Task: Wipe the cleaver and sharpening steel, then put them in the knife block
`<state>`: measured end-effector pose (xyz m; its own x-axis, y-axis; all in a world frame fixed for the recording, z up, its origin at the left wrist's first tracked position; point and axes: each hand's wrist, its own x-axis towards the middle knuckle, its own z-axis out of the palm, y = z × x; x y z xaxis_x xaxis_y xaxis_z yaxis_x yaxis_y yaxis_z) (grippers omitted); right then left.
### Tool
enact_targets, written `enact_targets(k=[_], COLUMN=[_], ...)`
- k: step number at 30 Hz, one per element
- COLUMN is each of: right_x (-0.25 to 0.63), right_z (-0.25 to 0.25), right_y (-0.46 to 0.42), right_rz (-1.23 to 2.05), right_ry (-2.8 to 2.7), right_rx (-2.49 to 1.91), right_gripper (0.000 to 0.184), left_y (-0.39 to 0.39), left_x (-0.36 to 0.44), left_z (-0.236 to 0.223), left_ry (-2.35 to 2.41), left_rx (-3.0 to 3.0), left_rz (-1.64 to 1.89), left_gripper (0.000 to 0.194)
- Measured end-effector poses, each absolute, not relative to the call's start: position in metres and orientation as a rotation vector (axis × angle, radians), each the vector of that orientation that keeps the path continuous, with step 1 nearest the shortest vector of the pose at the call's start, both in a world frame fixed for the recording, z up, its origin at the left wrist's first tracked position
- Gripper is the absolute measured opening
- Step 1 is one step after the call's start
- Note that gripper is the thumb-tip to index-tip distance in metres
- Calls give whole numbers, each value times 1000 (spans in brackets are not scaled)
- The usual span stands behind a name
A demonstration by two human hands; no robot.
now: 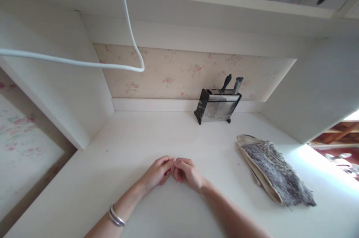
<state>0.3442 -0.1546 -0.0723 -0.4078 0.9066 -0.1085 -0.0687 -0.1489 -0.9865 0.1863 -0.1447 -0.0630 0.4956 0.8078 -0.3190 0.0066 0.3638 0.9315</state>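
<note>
My left hand [160,170] rests near the middle of the white countertop [134,133], its fingers curled. Right beside it, my right hand [188,173] is loosely closed too, and the two meet at the thumbs and fingertips. No object shows in either hand, though the inner sides of the fingers are partly hidden. A silver bangle [116,216] circles my left wrist. To the right of my hands lies a folded grey shaggy cloth [276,168] with a beige backing.
Against the back wall stands a knife block [220,107] with black ends, holding two handled tools. A white cable [131,32] hangs at the upper left, close to the camera. Overhead, an open cabinet shelf [252,3] holds bottles. White panels close off both sides.
</note>
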Motion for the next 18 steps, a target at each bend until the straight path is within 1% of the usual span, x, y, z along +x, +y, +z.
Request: enact_targets(k=[7,13,18], right_x=[344,344,344], right_z=[-70,-69,-72], right_y=[-156,-157,-156], right_rz=[1648,1651,1650], right_ry=[-1405,-1403,-1403], right_rx=[-1018,-990,-984], right_gripper=[36,29,32], left_y=[-145,-144,-144], left_x=[186,185,185], left_z=[-65,-67,-68], left_ry=[917,911,915], left_rx=[1162,1196,1228], left_rz=[657,657,660], left_gripper=[41,41,40])
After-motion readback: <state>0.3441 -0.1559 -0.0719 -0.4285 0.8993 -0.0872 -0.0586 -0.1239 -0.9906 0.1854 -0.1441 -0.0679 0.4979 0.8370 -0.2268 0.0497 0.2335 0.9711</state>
